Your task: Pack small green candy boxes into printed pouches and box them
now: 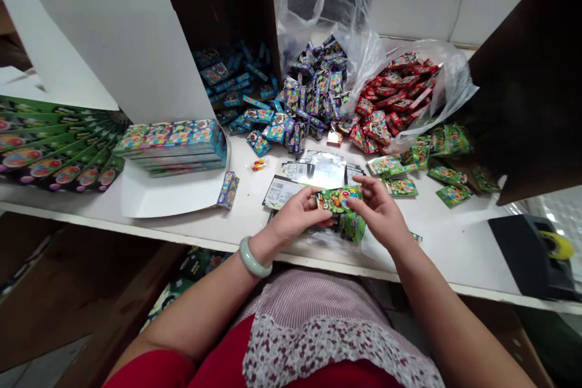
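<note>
White table (252, 218) beneath green packet (335, 199), long axis left to right

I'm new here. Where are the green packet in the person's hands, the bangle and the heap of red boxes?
Green packet (335, 199): head view, middle of its printed face.
Bangle (248, 261): head view, outer curve of the ring.
Heap of red boxes (396, 97): head view, boxes near its middle.

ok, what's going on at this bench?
A person holds a small green printed pack over the white table, the left hand at one end and the right hand at the other. Flat silver and black pieces lie just beyond. Farther back are heaps of blue boxes, purple boxes and red boxes; more green packs lie off to the right.
</note>
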Motion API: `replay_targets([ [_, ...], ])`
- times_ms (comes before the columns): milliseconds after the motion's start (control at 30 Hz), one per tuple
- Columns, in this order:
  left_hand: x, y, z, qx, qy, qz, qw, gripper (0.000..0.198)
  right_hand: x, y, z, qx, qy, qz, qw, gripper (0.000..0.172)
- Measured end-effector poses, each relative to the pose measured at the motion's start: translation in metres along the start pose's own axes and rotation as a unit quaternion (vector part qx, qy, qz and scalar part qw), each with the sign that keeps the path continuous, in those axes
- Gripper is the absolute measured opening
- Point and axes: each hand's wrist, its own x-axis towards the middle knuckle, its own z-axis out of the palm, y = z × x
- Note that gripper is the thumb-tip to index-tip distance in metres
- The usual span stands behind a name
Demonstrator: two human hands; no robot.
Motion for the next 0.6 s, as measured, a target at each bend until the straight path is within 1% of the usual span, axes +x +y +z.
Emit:
replay_targets([
  [67, 0.000, -0.001, 0.000, -0.014, 0.017, 0.018, 1.000, 0.046, -0.001, 0.000, 0.003, -0.028, 0.014, -0.036, 0.999, 0.030],
  [133, 0.000, -0.001, -0.001, -0.044, 0.045, 0.034, 0.997, 0.043, -0.004, -0.002, 0.005, -0.094, 0.041, -0.124, 0.987, 0.025],
  [167, 0.000, -0.001, -0.001, -0.066, 0.047, 0.032, 0.996, 0.040, -0.006, -0.003, 0.004, -0.135, 0.044, -0.184, 0.973, 0.025],
  [233, 0.001, 0.000, -0.004, -0.114, 0.016, 0.011, 0.993, 0.038, -0.010, -0.005, 0.002, -0.209, 0.010, -0.301, 0.931, 0.031],
  [267, 0.002, 0.001, -0.005, -0.136, -0.009, 0.001, 0.991, 0.040, -0.011, -0.005, 0.001, -0.232, -0.020, -0.341, 0.911, 0.033],
  [300, 0.002, 0.002, -0.007, -0.157, -0.030, -0.004, 0.987, 0.043, -0.012, -0.005, -0.001, -0.242, -0.044, -0.363, 0.899, 0.035],
  [333, 0.003, 0.002, -0.010, -0.174, -0.046, -0.007, 0.984, 0.044, -0.013, -0.004, -0.002, -0.238, -0.054, -0.373, 0.895, 0.035],
  [400, 0.004, 0.003, -0.013, -0.195, -0.065, -0.019, 0.978, 0.045, -0.014, -0.003, -0.005, -0.201, -0.052, -0.370, 0.906, 0.034],
  [433, 0.004, 0.002, -0.015, -0.196, -0.075, -0.034, 0.977, 0.045, -0.014, -0.002, -0.007, -0.177, -0.053, -0.365, 0.913, 0.033],
  [500, 0.004, 0.001, -0.015, -0.171, -0.084, -0.066, 0.979, 0.040, -0.014, -0.001, -0.010, -0.149, -0.080, -0.358, 0.918, 0.033],
  [567, 0.002, 0.000, -0.011, -0.137, -0.060, -0.068, 0.986, 0.033, -0.015, -0.002, -0.013, -0.172, -0.105, -0.353, 0.914, 0.033],
  [600, 0.001, 0.000, -0.009, -0.122, -0.034, -0.055, 0.990, 0.031, -0.016, -0.003, -0.015, -0.199, -0.097, -0.345, 0.912, 0.033],
])
